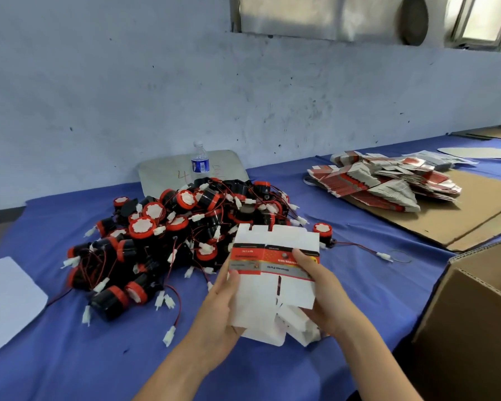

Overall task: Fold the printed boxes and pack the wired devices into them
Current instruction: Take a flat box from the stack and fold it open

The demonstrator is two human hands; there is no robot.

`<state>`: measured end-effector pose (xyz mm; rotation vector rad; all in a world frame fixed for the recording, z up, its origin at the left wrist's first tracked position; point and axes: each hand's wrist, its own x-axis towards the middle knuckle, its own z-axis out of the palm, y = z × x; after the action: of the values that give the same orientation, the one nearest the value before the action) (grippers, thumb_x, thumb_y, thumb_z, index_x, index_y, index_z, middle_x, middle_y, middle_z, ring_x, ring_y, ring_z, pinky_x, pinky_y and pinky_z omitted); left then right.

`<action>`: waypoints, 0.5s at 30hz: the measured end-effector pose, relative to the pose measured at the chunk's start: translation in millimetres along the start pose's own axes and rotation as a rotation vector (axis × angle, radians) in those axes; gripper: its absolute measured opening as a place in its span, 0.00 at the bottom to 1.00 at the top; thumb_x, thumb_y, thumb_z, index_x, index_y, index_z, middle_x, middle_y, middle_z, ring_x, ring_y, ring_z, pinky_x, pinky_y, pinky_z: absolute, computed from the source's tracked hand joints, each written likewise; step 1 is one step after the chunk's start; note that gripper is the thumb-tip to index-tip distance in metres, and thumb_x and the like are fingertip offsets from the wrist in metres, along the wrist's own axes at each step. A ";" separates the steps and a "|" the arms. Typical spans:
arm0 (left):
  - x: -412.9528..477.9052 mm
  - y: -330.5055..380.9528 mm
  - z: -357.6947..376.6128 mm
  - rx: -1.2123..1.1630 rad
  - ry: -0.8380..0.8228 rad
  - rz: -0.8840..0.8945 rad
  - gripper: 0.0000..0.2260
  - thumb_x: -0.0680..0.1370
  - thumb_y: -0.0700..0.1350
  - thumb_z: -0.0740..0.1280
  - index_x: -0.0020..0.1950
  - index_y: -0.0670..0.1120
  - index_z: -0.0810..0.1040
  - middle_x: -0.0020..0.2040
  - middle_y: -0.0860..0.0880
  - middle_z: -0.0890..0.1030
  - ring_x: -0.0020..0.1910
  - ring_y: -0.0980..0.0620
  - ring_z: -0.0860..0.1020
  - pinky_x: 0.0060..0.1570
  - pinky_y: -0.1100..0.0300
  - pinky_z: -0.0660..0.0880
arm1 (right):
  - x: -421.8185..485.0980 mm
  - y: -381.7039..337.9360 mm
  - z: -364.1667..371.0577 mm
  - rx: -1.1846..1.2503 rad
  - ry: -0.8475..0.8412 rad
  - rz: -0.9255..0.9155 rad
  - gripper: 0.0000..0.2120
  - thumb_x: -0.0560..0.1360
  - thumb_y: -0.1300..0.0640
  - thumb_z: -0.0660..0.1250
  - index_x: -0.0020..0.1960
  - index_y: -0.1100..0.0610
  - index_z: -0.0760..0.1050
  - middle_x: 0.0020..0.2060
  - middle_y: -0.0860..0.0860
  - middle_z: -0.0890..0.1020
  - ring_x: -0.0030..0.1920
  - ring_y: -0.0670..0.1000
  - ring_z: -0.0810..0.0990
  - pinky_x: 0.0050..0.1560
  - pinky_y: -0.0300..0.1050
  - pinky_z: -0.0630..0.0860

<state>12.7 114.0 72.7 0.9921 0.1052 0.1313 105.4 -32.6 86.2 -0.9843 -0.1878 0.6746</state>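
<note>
Head view: a person holds one flat printed box point(274, 273) in both hands, just in front of the heap of wired devices point(191, 233), which serves as the landmark here.
Box, location: lifted off the blue table cover point(70, 357), on the near side of the heap and partly covering its front edge.
Box, handling: thin printed card, judged light and springy; it should bend readily along its creases but crumple or tear at the white flaps if squeezed. Best held by the side edges of the red band, leaving the flaps free.
Left hand point(220, 308): fingers curled round the box's left edge, thumb on the near face.
Right hand point(321, 290): thumb pressed on the red printed band, fingers behind the card, pinching the right side.
Arm pose: both forearms reach forward from the bottom edge, converging on the box.
Devices, handling: black and red round bodies with thin leads and white plugs, tangled; judged rigid but apt to drag neighbours out by the wires.
Spare flat boxes point(382, 183): stacked well to the right of the heap.
Carton point(475, 314): nearer, right of the heap.
</note>
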 end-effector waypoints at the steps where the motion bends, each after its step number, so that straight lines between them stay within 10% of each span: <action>1: -3.8 1.8 -5.3 -0.033 -0.052 -0.049 0.19 0.79 0.53 0.59 0.70 0.55 0.73 0.65 0.45 0.79 0.62 0.43 0.78 0.50 0.47 0.79 | -0.4 4.4 -1.7 0.019 0.011 0.006 0.22 0.68 0.50 0.70 0.60 0.58 0.78 0.54 0.60 0.83 0.52 0.59 0.84 0.44 0.50 0.81; 10: -2.9 5.4 -24.8 0.335 -0.041 0.009 0.22 0.79 0.50 0.61 0.73 0.60 0.65 0.63 0.52 0.80 0.61 0.49 0.79 0.60 0.47 0.76 | -20.2 23.4 -11.8 -0.182 0.052 -0.028 0.17 0.68 0.53 0.69 0.56 0.56 0.79 0.51 0.57 0.85 0.50 0.56 0.85 0.42 0.46 0.81; 15: -7.1 -18.3 -21.8 0.772 -0.111 0.106 0.48 0.73 0.38 0.74 0.70 0.72 0.43 0.57 0.74 0.75 0.58 0.70 0.75 0.51 0.73 0.73 | -26.1 32.0 -9.3 -0.049 0.067 -0.004 0.23 0.65 0.48 0.71 0.58 0.55 0.78 0.53 0.58 0.84 0.52 0.58 0.84 0.44 0.50 0.81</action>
<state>3.7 121.0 45.7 1.7736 -0.0036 0.1344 74.9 -43.1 58.7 -1.0515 -0.1474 0.6350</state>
